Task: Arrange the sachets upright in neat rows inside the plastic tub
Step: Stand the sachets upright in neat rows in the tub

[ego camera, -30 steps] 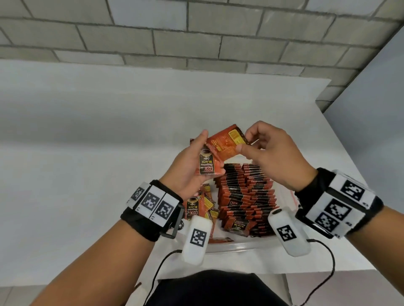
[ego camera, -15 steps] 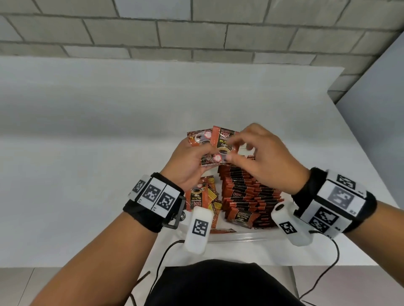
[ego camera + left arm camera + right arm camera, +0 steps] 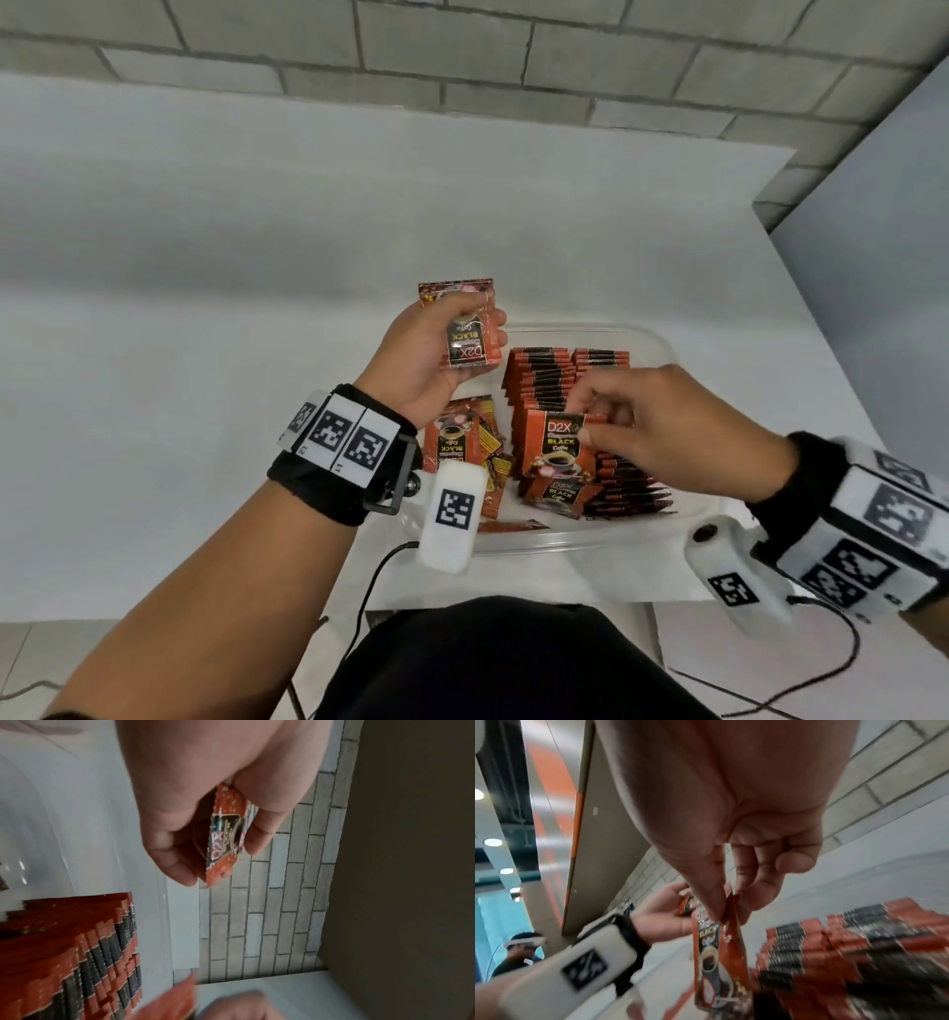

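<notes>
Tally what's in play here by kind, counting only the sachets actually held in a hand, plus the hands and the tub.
Sachets held: 2, one in the left hand as the upper sachet, one pinched by the right hand as the lower sachet
Hands: 2
Plastic tub: 1
Total: 5
The sachets standing packed in the tub are too many to count.

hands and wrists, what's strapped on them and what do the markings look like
Both forearms are bare, no sleeves. The left hand has a black wristband carrying white tiles printed with square black codes, plus a white rounded pod with its own code and a black cable. The right hand has the same kit: black band, coded white block, white pod, black cable.
</notes>
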Tool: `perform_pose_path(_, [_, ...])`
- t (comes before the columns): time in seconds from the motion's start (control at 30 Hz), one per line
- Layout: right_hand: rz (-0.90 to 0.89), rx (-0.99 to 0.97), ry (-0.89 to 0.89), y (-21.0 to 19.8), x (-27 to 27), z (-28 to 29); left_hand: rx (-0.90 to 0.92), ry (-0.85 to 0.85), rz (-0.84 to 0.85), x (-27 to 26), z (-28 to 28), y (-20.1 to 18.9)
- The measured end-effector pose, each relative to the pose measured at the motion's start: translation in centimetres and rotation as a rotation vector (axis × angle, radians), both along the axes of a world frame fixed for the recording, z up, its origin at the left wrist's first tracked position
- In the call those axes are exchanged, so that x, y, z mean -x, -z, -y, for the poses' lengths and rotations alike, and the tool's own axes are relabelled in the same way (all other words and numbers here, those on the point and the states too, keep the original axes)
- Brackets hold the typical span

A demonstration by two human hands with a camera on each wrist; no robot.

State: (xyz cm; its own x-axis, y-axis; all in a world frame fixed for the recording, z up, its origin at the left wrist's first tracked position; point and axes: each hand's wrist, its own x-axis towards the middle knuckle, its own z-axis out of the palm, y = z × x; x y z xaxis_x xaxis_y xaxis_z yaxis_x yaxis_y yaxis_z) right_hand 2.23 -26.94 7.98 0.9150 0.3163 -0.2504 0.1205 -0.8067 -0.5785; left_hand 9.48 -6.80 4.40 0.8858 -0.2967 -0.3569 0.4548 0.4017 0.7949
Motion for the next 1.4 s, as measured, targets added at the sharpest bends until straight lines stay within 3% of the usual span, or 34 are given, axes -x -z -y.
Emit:
perform_pose_path(0.2, [-0.086,0.214,-0.081,2.2,1.4,0.0,0.001,0.033,0.001,-0.2,0.4,-0.2])
perform_pose_path(0.6, [0.034,0.622,-0.287,3.3,2.2,-1.5,-0.003,0.08,-0.002,0.1,0.6,-0.2])
perform_pose_path(0.83, [-0.037,0.764,-0.325,3.2,1.4,-2.6,0.022,0.067,-0.006,0.3,0.4,-0.4])
perform_pose_path(1.2, [-0.039,0.64,-0.287,2.4,1.0,-1.6,0.036,0.088,-0.036,0.4,0.3,-0.4])
perform_pose_path(1.4, [-0.111,0.385,-0.172,-0.4,-0.9,-0.5,0.069,0.062,-0.05,0.4,0.7,-0.3])
